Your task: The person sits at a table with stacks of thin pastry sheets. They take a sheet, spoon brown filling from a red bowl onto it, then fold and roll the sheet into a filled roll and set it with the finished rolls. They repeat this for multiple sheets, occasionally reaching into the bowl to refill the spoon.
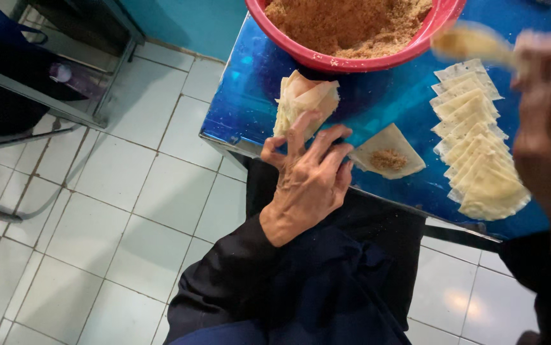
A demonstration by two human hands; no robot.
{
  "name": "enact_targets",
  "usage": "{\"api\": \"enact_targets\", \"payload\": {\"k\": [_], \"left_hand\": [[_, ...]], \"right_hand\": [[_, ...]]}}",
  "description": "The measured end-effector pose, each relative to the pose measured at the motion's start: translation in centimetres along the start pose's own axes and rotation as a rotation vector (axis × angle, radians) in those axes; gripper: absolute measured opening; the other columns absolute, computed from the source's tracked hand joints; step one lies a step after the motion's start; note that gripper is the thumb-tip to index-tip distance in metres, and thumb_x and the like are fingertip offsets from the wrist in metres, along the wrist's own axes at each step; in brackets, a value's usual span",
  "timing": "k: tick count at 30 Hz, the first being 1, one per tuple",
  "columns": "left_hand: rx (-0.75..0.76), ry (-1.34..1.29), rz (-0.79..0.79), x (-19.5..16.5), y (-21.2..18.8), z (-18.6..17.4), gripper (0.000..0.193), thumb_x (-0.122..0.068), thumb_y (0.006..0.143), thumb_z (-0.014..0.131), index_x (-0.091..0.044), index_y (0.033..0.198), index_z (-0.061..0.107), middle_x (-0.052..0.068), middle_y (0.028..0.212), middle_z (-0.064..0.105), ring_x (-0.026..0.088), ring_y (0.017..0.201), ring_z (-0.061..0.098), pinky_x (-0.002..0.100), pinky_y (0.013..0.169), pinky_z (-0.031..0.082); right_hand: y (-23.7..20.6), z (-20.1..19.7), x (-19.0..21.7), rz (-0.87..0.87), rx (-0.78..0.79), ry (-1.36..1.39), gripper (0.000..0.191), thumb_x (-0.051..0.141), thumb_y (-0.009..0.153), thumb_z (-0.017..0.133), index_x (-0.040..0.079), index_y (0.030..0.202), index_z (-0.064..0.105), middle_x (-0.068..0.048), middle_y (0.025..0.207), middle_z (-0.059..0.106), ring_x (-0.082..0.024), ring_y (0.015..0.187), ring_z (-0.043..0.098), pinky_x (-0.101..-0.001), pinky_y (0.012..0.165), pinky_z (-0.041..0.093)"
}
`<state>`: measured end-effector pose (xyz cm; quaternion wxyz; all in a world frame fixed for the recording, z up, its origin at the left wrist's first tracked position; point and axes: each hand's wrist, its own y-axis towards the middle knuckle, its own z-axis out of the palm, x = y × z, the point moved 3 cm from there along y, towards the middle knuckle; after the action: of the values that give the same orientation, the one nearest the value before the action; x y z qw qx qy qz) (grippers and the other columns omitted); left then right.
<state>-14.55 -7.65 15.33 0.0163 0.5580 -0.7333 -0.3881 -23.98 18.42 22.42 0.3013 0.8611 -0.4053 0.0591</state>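
1. The left hand (307,176) rests at the near edge of the blue table (250,96); its fingers are spread and slightly curled, the fingertips touching the bottom of a stack of thin, pale wrappers (304,99) that lies just below the red bowl (352,62); it pinches nothing that I can make out.
2. The right hand (547,128) is raised near the camera and blurred; its fingers are closed around a spoon (473,41) whose pale, blurred tip hangs by the bowl's rim.
3. One wrapper (389,156) lies flat and open just right of the left hand, a small heap of brown crumb filling at its middle; it is filled but not yet folded.
4. A row of folded pieces (476,147) overlaps like shingles along the right of the table; by my judgement a good batch is done, while the stack and the nearly full bowl suggest much is left.
5. The filling (345,22) looks dry, coarse and crumbly; the wrappers look soft, matt and cream-coloured, the folded ones triangular; the table top is glossy and reflective; the floor (96,211) is pale square tile.
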Motion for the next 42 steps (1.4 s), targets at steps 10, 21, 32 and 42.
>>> {"api": "enact_targets", "payload": {"k": [10, 21, 32, 42], "left_hand": [[-0.047, 0.051, 0.067, -0.7, 0.6, 0.4, 0.013, -0.012, 0.091, 0.075, -0.019, 0.101, 0.073, -0.010, 0.123, 0.062, 0.020, 0.137, 0.045, 0.057, 0.103, 0.023], [-0.049, 0.034, 0.050, 0.9, 0.8, 0.6, 0.011, -0.014, 0.094, 0.073, -0.020, 0.100, 0.066, -0.008, 0.113, 0.061, 0.019, 0.129, 0.049, 0.057, 0.100, 0.024], [-0.037, 0.114, 0.057, -0.2, 1.1, 0.9, 0.017, -0.012, 0.090, 0.072, -0.021, 0.104, 0.068, -0.005, 0.110, 0.062, 0.023, 0.124, 0.049, 0.056, 0.096, 0.023], [-0.046, 0.096, 0.119, -0.8, 1.3, 0.9, 0.023, -0.013, 0.094, 0.074, -0.024, 0.113, 0.072, -0.010, 0.106, 0.065, 0.017, 0.117, 0.053, 0.052, 0.097, 0.023]], "right_hand": [[8.1, 3.5, 3.0, -0.458, -0.069, -0.581, 0.035, 0.021, 0.110, 0.076, 0.015, 0.141, 0.060, -0.012, 0.101, 0.060, -0.023, 0.114, 0.052, -0.0443, 0.102, 0.037], [-3.6, 3.7, 1.9, -0.137, 0.335, -0.330, 0.035, 0.036, 0.076, 0.086, 0.022, 0.107, 0.078, 0.003, 0.112, 0.073, -0.026, 0.130, 0.048, -0.0487, 0.102, 0.028], [-3.6, 4.1, 2.9, -0.217, 0.236, -0.455, 0.028, 0.026, 0.082, 0.085, 0.013, 0.105, 0.075, -0.004, 0.108, 0.076, -0.026, 0.111, 0.060, -0.0480, 0.100, 0.033], [-2.8, 4.0, 3.9, -0.127, 0.107, -0.063, 0.026, 0.003, 0.086, 0.082, 0.006, 0.106, 0.067, -0.011, 0.102, 0.074, -0.023, 0.097, 0.071, -0.0400, 0.093, 0.046]]}}
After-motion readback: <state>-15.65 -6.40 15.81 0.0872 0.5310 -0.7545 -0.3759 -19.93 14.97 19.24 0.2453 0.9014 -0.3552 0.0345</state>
